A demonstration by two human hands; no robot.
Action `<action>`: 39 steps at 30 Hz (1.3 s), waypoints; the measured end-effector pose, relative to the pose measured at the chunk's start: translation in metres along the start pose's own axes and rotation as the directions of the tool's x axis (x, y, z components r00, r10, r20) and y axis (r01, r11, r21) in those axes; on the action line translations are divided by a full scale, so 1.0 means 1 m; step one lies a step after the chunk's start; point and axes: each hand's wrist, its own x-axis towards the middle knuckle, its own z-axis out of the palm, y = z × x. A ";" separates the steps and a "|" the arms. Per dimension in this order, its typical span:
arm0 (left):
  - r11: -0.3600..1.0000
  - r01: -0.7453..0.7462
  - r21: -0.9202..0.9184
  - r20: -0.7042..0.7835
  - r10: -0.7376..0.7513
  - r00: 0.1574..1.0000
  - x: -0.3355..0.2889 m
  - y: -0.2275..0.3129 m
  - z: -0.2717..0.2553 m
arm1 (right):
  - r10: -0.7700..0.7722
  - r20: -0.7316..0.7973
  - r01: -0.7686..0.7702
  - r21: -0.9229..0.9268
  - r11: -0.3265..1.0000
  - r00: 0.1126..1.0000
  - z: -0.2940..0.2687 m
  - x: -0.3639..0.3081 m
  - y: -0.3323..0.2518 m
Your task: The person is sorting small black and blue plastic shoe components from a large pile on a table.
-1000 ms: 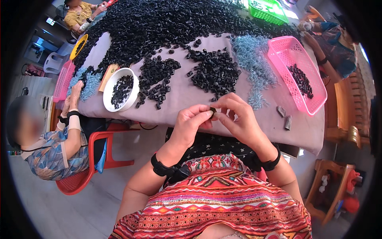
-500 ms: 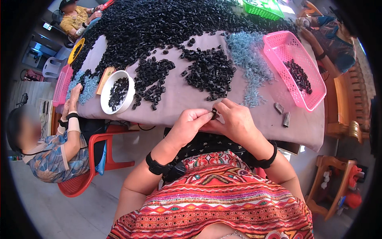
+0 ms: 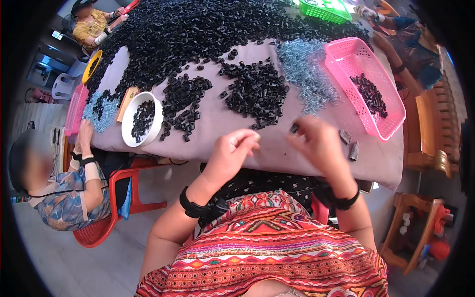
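My left hand (image 3: pixel 228 154) is over the table's near edge, thumb and fingertips pinched together; whatever may be between them is too small to make out. Apart from it, my right hand (image 3: pixel 319 146) is smeared by motion and holds a small black tubular part (image 3: pixel 295 128) between thumb and fingers. Just beyond my hands lies a pile of short black tubular parts (image 3: pixel 255 94), and a second pile of them (image 3: pixel 183 101) is to its left. Small clear bluish pieces (image 3: pixel 309 79) are spread beyond my right hand.
A white bowl (image 3: pixel 157 123) and a pink basket (image 3: pixel 398 119) hold black parts. Two dark grey pieces (image 3: pixel 354 151) lie near the right edge. A large black heap (image 3: pixel 198 34) covers the far table. Co-workers sit at left (image 3: pixel 74 193), far left and right; a green basket (image 3: pixel 326 12) stands far off.
My hands have parted: the right went to the right with the black part, the left slightly left. The co-worker's hands at left moved down toward the table edge.
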 end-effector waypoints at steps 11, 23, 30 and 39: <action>0.642 -0.313 0.700 0.059 0.385 0.921 0.041 -0.005 0.009 | 0.064 -0.428 -0.140 -0.148 0.979 0.902 -0.080 0.032 0.066; 0.712 -0.412 0.569 -0.050 0.530 0.847 0.033 -0.008 -0.004 | -0.121 0.006 0.121 -0.097 0.988 0.993 0.020 0.002 0.025; 0.853 -0.304 0.425 -0.125 0.388 0.913 0.010 -0.028 -0.016 | 0.094 -0.090 -0.057 0.354 0.934 0.991 0.009 0.005 0.027; 0.885 -0.267 0.383 -0.145 0.342 0.928 0.003 -0.033 -0.014 | 0.206 -0.031 -0.162 0.507 0.847 0.978 0.008 0.013 0.035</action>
